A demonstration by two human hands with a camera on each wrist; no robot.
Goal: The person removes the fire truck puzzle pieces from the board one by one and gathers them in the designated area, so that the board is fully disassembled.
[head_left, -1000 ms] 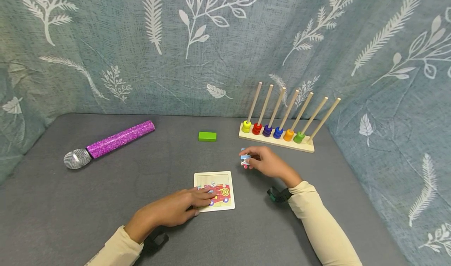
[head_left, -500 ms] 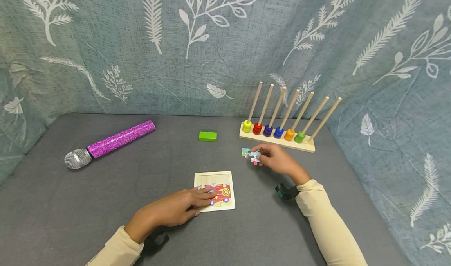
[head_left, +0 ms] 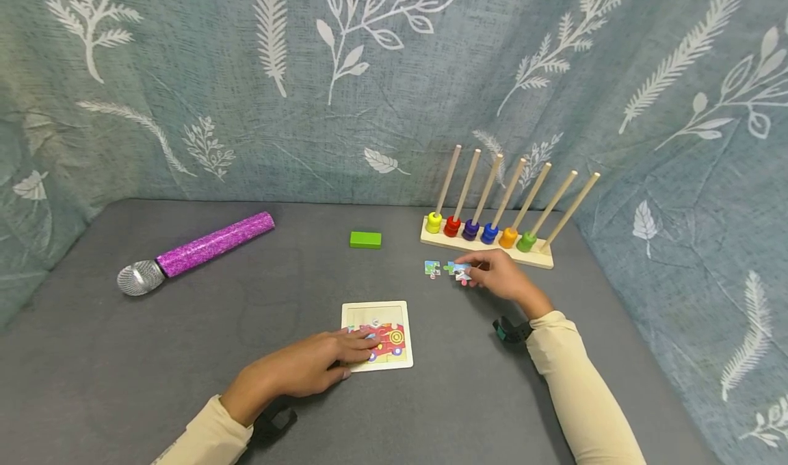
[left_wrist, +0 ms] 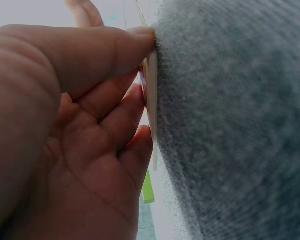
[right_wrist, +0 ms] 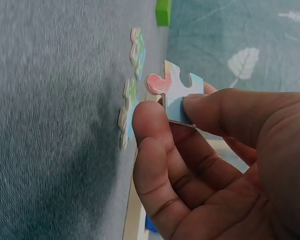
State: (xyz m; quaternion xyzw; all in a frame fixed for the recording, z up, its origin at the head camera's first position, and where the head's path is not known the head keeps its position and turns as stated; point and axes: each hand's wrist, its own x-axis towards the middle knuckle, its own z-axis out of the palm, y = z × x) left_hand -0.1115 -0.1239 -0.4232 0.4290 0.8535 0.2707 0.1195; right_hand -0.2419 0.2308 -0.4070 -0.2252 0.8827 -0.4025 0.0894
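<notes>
- Clearly, the right hand (head_left: 500,275) was grasping a held piece (right_wrist: 176,92), pinched between thumb and fingertips above the table (head_left: 215,328), in front of the stacker (head_left: 443,242).
- Two loose pieces lay flat nearby: a left piece (head_left: 432,268) and, just right of it, a middle piece (head_left: 451,268).
- From the head, the held piece overlapped the middle piece and seemed to meet it; the right wrist view showed it raised and apart from both.
- That wrist view also gave its face: a rounded red knob, a notch, pale blue below. From the head the knob was only a pink spot.
- The left hand (head_left: 314,364) was relaxed, its fingers stretched over the board (head_left: 363,314), covering part of a red picture.
- The left wrist view showed the board edge-on, with the thumb tip at its rim and the palm raised; whether the thumb pressed there, I could not tell.
- Beyond the board sat the green block (head_left: 366,240), glimpsed in both wrist views too.
- Only the head view showed the microphone (head_left: 212,245), lying at the left, and the stacker's seven rods.
</notes>
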